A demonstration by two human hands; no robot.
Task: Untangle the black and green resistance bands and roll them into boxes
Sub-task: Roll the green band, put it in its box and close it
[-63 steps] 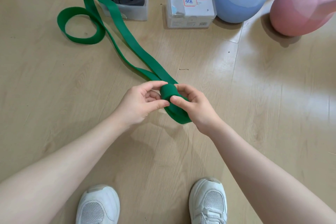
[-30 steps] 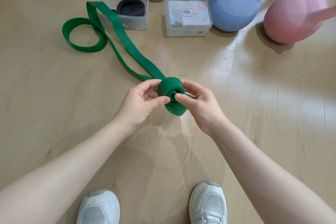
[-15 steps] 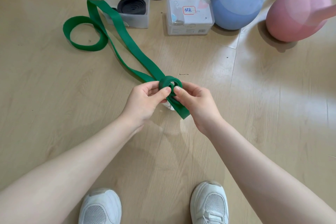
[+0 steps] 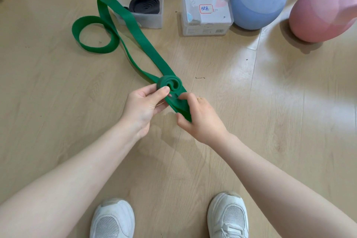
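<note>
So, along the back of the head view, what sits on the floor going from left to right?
Flat green band loop → open clear box holding the coiled black band → closed clear box with a red-framed label → blue kettlebell → pink kettlebell.

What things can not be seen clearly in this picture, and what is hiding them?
- Closed box, head view: contents hidden by its lid and label; the small print is too small to read.
- Green band: the end under the right hand is covered by the fingers.
- Open box: its raised lid is cut off by the top edge.
- Black band: only the top of the coil shows.
- Pink kettlebell: handle cut off, blurred.
</note>
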